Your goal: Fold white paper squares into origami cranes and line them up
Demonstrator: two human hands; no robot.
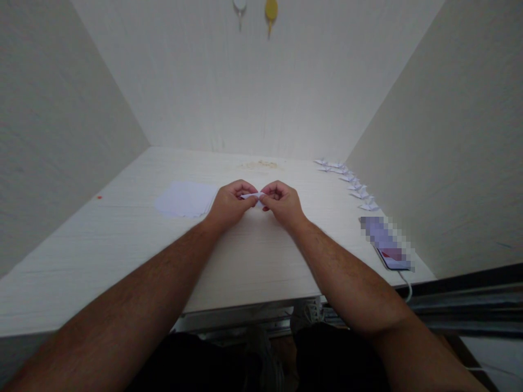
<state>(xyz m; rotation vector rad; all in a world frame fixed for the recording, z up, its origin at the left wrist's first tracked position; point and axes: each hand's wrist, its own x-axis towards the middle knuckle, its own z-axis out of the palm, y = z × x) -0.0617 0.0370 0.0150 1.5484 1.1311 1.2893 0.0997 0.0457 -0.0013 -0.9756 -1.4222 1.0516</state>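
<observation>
Just above the middle of the white table, a small piece of folded white paper (250,195) is pinched between my two hands. My left hand (232,202) grips it from the left, thumb and fingers closed. From the other side my right hand (284,200) closes thumb and forefinger on it. The fingertips of both hands nearly meet, and much of the paper is hidden behind them. To the left of my left hand lies a spread of white paper sheets (183,199).
Several folded paper cranes (348,178) stand in a curved row by the right wall. A phone (386,245) with a white cable (405,283) lies near them. Two hooks (271,11) hang on the back wall. The table's front edge (245,305) runs above my legs.
</observation>
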